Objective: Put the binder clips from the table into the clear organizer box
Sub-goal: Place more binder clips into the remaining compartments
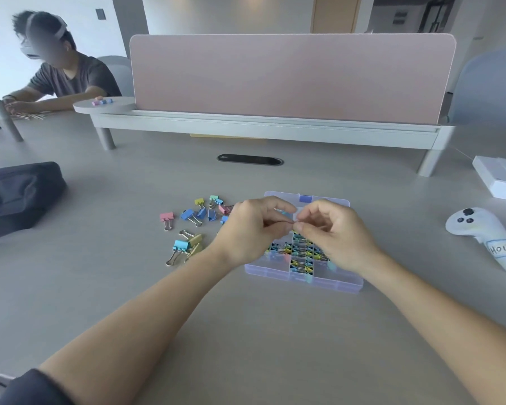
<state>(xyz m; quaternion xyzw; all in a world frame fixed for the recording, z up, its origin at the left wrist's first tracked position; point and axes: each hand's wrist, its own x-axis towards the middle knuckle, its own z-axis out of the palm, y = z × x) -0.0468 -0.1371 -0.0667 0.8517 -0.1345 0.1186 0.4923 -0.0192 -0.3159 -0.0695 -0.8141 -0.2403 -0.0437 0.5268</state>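
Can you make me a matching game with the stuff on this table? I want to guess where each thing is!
Things:
1. pink binder clip
2. black bag
3. white controller
4. clear organizer box

Places:
A. partly under the left hand and the right hand
B. at the left edge of the table
C. right of the box, with a handwritten label on it
D. at the left end of the loose clips

Pairs: 1-D, 2-B, 3-C, 4-A
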